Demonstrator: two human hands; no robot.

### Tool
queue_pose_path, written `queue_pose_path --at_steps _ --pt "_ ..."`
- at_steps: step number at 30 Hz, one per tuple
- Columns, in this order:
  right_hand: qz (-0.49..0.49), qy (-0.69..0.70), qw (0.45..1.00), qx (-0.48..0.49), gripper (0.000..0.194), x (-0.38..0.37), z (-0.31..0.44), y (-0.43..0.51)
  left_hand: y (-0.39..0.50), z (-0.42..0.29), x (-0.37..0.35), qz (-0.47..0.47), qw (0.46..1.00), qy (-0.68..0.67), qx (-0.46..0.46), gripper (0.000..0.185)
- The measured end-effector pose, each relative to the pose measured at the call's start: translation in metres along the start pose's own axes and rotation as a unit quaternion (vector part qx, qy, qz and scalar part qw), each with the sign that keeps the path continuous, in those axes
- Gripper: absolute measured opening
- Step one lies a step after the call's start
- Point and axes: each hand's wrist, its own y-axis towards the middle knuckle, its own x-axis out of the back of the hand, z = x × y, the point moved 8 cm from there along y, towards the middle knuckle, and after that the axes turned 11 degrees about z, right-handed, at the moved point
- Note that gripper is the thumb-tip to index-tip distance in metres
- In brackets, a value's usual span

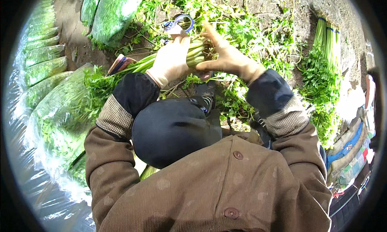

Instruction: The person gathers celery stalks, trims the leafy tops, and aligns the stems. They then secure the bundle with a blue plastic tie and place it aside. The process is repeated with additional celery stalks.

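Observation:
A bunch of green celery-like stalks (196, 52) lies across in front of me, roots to the right and leaves to the left. My left hand (171, 58), in a pale glove, is closed around the stalks close to their root end. Just beyond it is a roll of blue tape (184, 23), partly hidden by the fingers. My right hand (219, 53) is beside the roots with thumb and fingers spread; it appears to hold nothing. A pinkish object with a dark band (120, 63) rests by the stalks to the left.
Loose leafy trimmings (251, 35) cover the soil ahead. At right lie bunches bound with blue bands (328, 50), beside piled cloth (347, 159). Several plastic-wrapped bundles of greens (57, 111) line the left, with more wrapped greens (113, 14) at the upper left.

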Motion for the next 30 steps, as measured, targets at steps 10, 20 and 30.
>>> queue_pose_path --at_steps 10,20,30 --pt "0.075 0.57 0.813 -0.088 0.103 -0.079 -0.069 -0.042 -0.002 0.004 -0.004 0.003 0.995 -0.093 0.039 0.078" --pt "-0.067 0.543 0.833 0.085 0.072 -0.012 0.017 -0.002 0.004 -0.012 0.052 -0.219 0.963 -0.148 -0.056 0.065" --pt "-0.227 0.693 0.683 -0.026 0.049 -0.011 -0.045 0.008 0.024 -0.019 0.023 -0.101 0.992 -0.058 0.05 0.086"
